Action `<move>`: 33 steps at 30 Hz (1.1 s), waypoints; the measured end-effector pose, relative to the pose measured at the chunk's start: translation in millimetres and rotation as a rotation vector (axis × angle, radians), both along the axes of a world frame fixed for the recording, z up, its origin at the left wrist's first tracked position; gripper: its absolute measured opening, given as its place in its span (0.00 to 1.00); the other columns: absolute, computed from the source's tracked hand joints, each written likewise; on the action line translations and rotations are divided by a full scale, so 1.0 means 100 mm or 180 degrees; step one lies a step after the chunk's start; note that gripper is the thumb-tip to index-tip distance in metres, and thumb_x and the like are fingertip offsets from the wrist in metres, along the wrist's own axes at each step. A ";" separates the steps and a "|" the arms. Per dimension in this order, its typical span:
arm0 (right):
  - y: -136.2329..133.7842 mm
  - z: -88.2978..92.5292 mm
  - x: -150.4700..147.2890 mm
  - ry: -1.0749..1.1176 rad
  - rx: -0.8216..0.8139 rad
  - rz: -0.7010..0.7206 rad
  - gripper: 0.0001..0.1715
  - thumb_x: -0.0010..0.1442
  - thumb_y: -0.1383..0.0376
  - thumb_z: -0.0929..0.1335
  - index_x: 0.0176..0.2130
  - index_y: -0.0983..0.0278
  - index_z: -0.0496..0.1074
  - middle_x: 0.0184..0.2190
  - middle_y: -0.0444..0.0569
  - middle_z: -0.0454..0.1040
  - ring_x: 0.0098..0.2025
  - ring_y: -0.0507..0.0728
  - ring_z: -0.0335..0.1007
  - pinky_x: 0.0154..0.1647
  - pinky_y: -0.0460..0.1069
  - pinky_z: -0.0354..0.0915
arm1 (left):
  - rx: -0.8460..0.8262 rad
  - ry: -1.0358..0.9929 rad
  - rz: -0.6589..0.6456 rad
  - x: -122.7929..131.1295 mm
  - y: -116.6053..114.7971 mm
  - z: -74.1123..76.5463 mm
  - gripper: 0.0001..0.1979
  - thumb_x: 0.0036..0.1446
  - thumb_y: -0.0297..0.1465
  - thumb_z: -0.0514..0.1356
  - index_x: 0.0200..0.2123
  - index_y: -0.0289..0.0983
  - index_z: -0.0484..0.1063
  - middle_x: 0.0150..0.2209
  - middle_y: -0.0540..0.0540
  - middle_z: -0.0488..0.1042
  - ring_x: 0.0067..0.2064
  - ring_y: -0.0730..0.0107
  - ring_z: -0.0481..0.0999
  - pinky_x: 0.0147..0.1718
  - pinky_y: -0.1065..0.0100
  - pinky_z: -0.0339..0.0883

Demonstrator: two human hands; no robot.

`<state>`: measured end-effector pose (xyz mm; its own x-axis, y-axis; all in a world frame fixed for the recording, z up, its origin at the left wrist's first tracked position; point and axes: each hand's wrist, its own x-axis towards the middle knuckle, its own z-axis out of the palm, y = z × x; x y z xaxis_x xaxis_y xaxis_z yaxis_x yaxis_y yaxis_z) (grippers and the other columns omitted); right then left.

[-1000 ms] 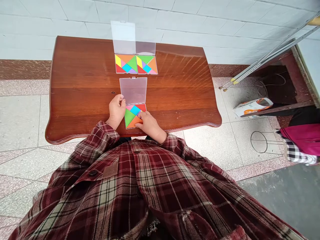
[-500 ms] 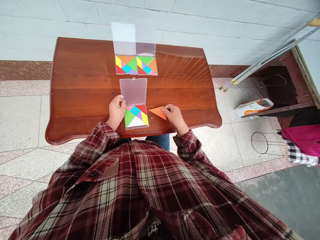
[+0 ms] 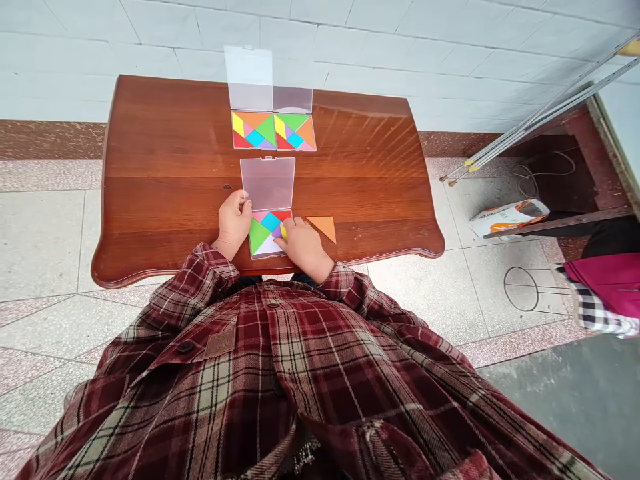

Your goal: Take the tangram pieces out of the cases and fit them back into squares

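While the left hand (image 3: 233, 220) rests with fingers curled beside the lower left corner of the clear lid (image 3: 269, 183), the right hand (image 3: 306, 248) reaches over the right side of the near case (image 3: 267, 247), just left of centre in the frame. Its fingers are bunched narrowly over the yellow piece (image 3: 283, 231); whether they grip it, or whether the left fingers pinch the lid, I cannot tell. The yellow piece lies in the case, partly covered by the right hand, to the lower right of the blue square (image 3: 271, 221). An orange triangle (image 3: 324, 227) lies on the table (image 3: 165, 160), just right of the case.

The pieces look thin, flat and light, probably stiff and rather slippery. With flush neighbours, the yellow one would best be lifted by a fingertip at an edge or corner, beside the tray's white floor, then pinched lightly. The lid looks thin and perhaps brittle at its hinge, so a gentle steadying touch low on its side should suit.
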<state>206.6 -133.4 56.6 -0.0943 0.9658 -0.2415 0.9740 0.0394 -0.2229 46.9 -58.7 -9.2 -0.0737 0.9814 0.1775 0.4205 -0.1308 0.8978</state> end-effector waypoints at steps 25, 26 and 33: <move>0.06 0.06 -0.02 0.0283 -0.0533 -0.0047 0.20 0.60 0.61 0.69 0.50 0.67 0.66 0.46 0.56 0.75 0.46 0.62 0.73 0.43 0.52 0.66 | -0.0023 0.0058 -0.0019 0.00 0.02 -0.01 0.06 0.55 0.26 0.55 0.36 0.39 0.68 0.31 0.50 0.73 0.34 0.72 0.72 0.40 0.68 0.67; 0.06 0.06 -0.02 0.0311 -0.0562 -0.0047 0.20 0.60 0.61 0.69 0.51 0.66 0.66 0.45 0.55 0.76 0.45 0.61 0.73 0.43 0.52 0.66 | -0.0030 0.0065 -0.0022 0.00 0.02 -0.02 0.06 0.55 0.26 0.55 0.37 0.39 0.68 0.31 0.50 0.73 0.34 0.72 0.72 0.39 0.68 0.67; 0.05 0.04 -0.02 0.0377 -0.0516 -0.0114 0.24 0.59 0.59 0.70 0.52 0.66 0.66 0.50 0.55 0.72 0.49 0.60 0.71 0.46 0.52 0.66 | 0.0034 0.0096 0.0004 -0.01 0.03 -0.05 0.06 0.55 0.26 0.56 0.37 0.38 0.68 0.31 0.51 0.73 0.32 0.74 0.72 0.36 0.70 0.67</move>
